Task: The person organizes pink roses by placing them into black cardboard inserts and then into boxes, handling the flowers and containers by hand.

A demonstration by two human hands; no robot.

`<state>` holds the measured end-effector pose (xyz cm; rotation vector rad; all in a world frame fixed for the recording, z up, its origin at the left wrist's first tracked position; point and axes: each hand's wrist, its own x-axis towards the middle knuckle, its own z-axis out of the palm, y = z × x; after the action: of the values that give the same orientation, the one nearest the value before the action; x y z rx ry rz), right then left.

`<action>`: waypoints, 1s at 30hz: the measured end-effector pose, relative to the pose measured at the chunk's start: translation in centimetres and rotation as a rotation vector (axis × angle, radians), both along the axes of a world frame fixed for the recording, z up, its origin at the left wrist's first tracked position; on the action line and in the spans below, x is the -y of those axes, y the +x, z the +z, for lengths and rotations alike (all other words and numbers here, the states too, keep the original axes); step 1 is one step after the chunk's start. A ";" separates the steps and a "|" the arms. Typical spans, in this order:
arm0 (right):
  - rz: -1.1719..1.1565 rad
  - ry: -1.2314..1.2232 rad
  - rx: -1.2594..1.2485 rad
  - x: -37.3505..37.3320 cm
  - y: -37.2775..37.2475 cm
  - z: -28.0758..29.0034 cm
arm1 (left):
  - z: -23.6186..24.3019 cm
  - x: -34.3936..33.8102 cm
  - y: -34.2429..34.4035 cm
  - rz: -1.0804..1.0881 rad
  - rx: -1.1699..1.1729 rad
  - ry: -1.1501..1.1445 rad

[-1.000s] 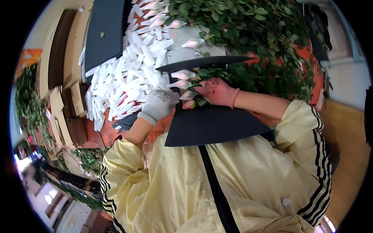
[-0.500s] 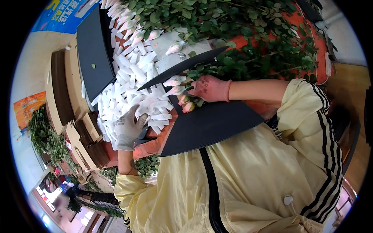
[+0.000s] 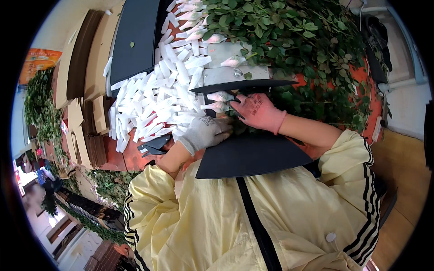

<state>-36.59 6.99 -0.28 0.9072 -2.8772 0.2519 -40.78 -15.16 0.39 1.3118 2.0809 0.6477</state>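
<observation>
My right hand (image 3: 260, 113), in a pink glove, is closed at the necks of two rose buds in white netting sleeves (image 3: 217, 107); its fingertips are partly hidden. Close beside it is my left hand (image 3: 205, 134) in a grey-white glove, its fingers curled over the spot below the sleeved buds. Whatever lies under those fingers is hidden. One black sheet (image 3: 253, 156) spreads in front of my jacket, and the edge of another black sheet (image 3: 244, 85) rises just beyond the buds. White netting sleeves (image 3: 167, 90) lie heaped to the left of both hands.
Leafy rose stems (image 3: 289, 36) cover the far right of the red table (image 3: 371, 106). A metal plate (image 3: 226, 74) carries another sleeved bud (image 3: 233, 61). At left are a black panel (image 3: 135, 40) and stacked cardboard (image 3: 83, 63). A black tool (image 3: 154, 147) lies near my left forearm.
My left hand has moved right from the sleeve heap to beside my right hand, covering where two pink rose heads showed bare. My right hand stays at the buds. The view has shifted.
</observation>
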 end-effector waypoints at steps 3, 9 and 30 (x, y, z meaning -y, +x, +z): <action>0.017 -0.009 -0.067 -0.1 -0.1 -3.3 | -0.8 0.3 -0.1 -0.036 0.014 0.067; 0.038 0.078 0.104 -0.6 -0.6 -1.7 | 1.5 -0.2 -0.4 -0.047 0.059 -0.067; -0.028 -0.022 0.111 -0.1 -0.3 -2.5 | -2.5 2.0 -2.2 0.309 -0.299 -0.099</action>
<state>-36.86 7.12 -2.75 0.8746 -2.9800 0.3406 -42.99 -17.16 -2.09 1.0947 2.5562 0.4891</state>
